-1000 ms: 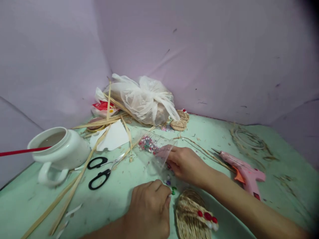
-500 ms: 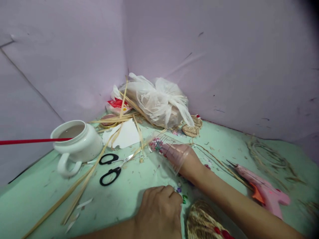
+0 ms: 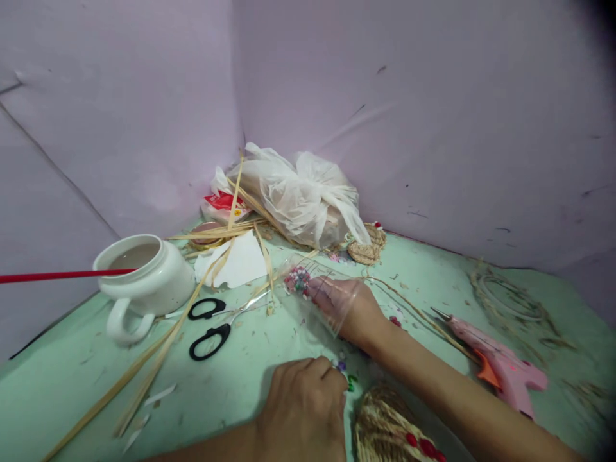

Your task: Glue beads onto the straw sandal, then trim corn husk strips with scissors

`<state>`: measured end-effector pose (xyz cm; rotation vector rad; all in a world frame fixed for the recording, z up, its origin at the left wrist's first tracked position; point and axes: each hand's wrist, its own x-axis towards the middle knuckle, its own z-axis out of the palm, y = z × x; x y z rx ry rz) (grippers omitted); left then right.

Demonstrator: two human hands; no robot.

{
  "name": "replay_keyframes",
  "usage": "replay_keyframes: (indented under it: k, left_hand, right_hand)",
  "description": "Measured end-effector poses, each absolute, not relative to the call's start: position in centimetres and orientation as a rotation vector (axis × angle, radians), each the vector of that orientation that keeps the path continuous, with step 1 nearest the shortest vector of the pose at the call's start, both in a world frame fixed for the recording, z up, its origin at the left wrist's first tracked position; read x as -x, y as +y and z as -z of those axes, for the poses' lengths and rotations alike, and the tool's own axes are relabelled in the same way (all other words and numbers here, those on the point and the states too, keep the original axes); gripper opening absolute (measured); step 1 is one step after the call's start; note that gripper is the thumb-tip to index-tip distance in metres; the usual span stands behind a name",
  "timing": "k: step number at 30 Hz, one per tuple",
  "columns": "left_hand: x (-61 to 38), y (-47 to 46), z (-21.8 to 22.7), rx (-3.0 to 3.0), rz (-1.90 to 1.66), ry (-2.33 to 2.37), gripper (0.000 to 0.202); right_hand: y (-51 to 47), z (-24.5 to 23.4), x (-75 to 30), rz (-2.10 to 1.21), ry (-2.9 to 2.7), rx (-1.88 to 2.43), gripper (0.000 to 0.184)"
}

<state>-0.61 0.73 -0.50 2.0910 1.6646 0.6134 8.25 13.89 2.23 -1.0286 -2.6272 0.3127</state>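
A clear plastic cup (image 3: 342, 305) lies on its side on the green tabletop, with small colored beads (image 3: 297, 280) gathered near its base. My right hand (image 3: 332, 298) reaches in through the cup's mouth, fingers stretched toward the beads; the tips are unclear through the plastic. Closer to me, my left hand (image 3: 304, 401) rests back-up on the table, its fingers curled under, so anything in them is hidden. Just right of it sits a woven straw piece (image 3: 385, 427) with red beads, partly out of view. Purple and green beads lie between that piece and the left knuckles.
Black-handled scissors (image 3: 212, 340) lie left of the cup. Further left stands a white mug (image 3: 168, 273) with a red stick (image 3: 58, 276) across its opening. A pink glue gun (image 3: 505, 362) rests at right. Behind are a tied plastic bag (image 3: 303, 199), straw strips (image 3: 158, 353) and torn paper (image 3: 235, 263).
The whole view has shifted slightly, so things appear a little further left. My right hand stays inside the cup, and my left hand keeps its curled pose on the table.
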Motion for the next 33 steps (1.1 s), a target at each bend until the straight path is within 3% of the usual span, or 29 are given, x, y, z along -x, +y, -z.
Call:
replay_keyframes:
  k: [5, 10, 15, 21, 26, 33]
  left_hand:
    - [0.7, 0.7, 0.0, -2.086, -0.591, 1.681, 0.016]
    - [0.9, 0.9, 0.0, -2.019, -0.699, 1.672, 0.023]
    - [0.8, 1.0, -0.6, -1.954, -1.013, 1.591, 0.021]
    - [-0.1, 0.9, -5.6, -1.819, -1.319, 1.219, 0.010]
    - [-1.1, 1.1, -8.7, -1.729, -1.259, 1.091, 0.011]
    - [-1.2, 0.8, -8.8, -1.675, -0.975, 0.967, 0.017]
  right_hand:
    - [12.5, -3.5, -10.9, -0.286, -2.675, 1.145, 0.019]
    - [10.3, -5.4, -14.2, -0.495, -2.359, 1.197, 0.018]
    - [5.1, -7.4, -17.2, -1.245, -1.771, 1.293, 0.019]
    - [0.0, -7.1, -18.2, -1.987, -1.142, 1.115, 0.028]
    - [0.2, -6.4, -17.7, -2.136, -0.884, 0.925, 0.031]
    - [0.6, -6.0, -17.8, -2.187, -0.856, 0.791, 0.028]
